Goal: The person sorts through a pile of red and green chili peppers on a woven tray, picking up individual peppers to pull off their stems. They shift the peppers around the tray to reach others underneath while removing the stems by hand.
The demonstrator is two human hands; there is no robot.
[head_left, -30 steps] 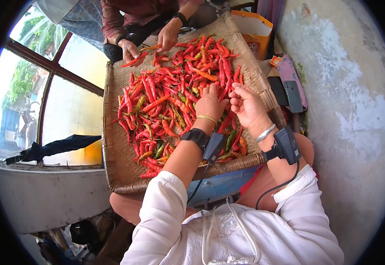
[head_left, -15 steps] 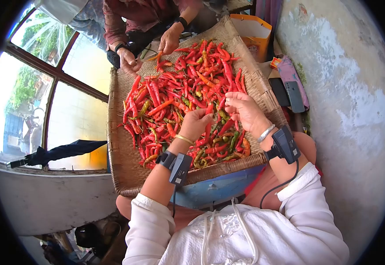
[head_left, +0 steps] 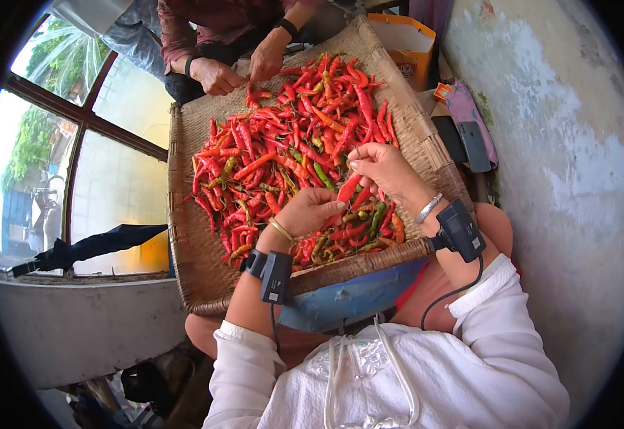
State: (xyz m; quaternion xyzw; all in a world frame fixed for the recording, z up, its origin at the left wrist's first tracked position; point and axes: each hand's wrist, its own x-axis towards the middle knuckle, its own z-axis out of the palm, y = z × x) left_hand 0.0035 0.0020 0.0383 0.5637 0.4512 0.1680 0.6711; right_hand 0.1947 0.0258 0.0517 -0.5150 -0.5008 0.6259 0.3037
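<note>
A red chili pepper [head_left: 350, 186] slants between my two hands over the woven tray [head_left: 201, 286]. My left hand [head_left: 310, 211] is closed on its lower end, thumb and fingers pinched together. At the upper end, the fingertips of my right hand [head_left: 385, 170] pinch the pepper near its stem; the stem itself is too small to make out. Beneath and around both hands lies a wide heap of chili peppers [head_left: 254, 171], mostly red, with some orange and green ones mixed in.
Across the tray, a co-worker's hands [head_left: 244, 71] meet over the far peppers. A blue support [head_left: 347, 297] shows under the near rim. On the right are a phone [head_left: 474, 146], an orange box [head_left: 405, 50] and a wall [head_left: 548, 143]. A folded umbrella [head_left: 97, 248] lies by the window.
My right hand has moved down and left, closer to my left hand, and now meets the pepper's upper end. The co-worker's hands have come together.
</note>
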